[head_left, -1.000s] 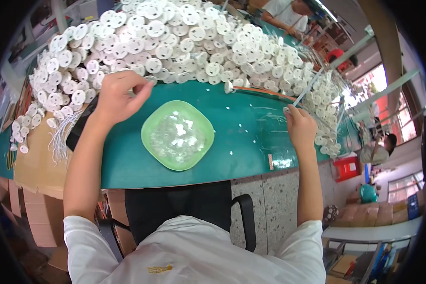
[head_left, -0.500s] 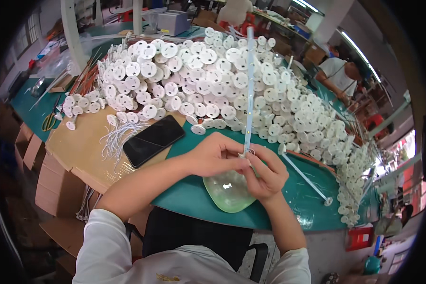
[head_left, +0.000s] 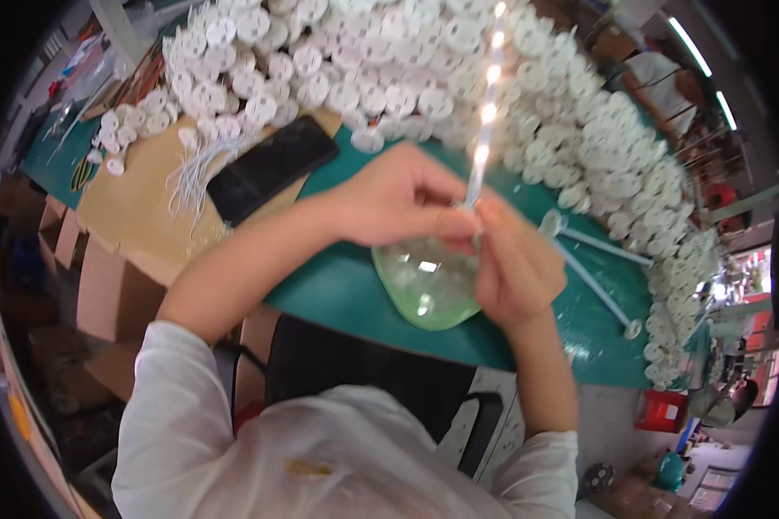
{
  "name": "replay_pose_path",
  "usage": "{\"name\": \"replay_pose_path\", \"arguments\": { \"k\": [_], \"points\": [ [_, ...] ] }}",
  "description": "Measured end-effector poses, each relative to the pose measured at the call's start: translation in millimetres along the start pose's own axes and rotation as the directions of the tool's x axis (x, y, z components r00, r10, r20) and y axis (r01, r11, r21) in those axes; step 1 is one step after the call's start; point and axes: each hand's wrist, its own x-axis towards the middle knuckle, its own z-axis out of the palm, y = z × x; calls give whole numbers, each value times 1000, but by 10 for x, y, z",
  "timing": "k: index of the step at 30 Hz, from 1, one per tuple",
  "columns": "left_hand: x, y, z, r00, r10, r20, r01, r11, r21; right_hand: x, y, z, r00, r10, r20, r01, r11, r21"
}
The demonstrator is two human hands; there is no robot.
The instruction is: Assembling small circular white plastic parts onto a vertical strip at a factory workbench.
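Upright between my hands stands a slim LED light stick (head_left: 492, 82), its row of small lamps glowing warm white. My left hand (head_left: 394, 199) pinches the stick's lower end between thumb and fingers. Closed on the same end from the other side is my right hand (head_left: 524, 264), slightly blurred; the fingers hide the base itself. Beneath the hands sits a pale green, see-through rounded dish-like thing (head_left: 428, 298) with shiny reflections. I cannot tell whether either hand touches it.
A great heap of white round discs (head_left: 307, 60) fills the back of the green table (head_left: 346, 298). To the left lie a black phone (head_left: 274, 169) and white cords (head_left: 201, 169) on cardboard (head_left: 134, 208). A loose white stick (head_left: 599, 290) lies at right. Another person (head_left: 662, 82) is beyond.
The lamps on the stick have lit up; they were dark before. My view has tilted and the scene has shifted up. Both hands keep their grip at the stick's base.
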Motion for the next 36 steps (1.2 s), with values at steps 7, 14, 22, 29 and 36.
{"name": "replay_pose_path", "arguments": {
  "k": [7,14,22,29,36],
  "points": [
    [-37,242,-43,991,-76,108,50,972,231,-40,8,34,1000,14,-26,-12,997,73],
    [-55,111,31,997,72,11,-69,985,-158,-51,-88,-24,945,325,19,-322,923,210],
    [37,150,-135,854,212,-474,-196,977,85,-51,-77,113,732,426,532,-525,850,41],
    [71,57,-61,837,261,-481,-245,965,98,-107,-138,127,623,364,693,-579,810,95],
    [64,25,-24,845,239,-477,-209,971,117,-54,-127,50,670,271,691,-515,840,170]
  ]
}}
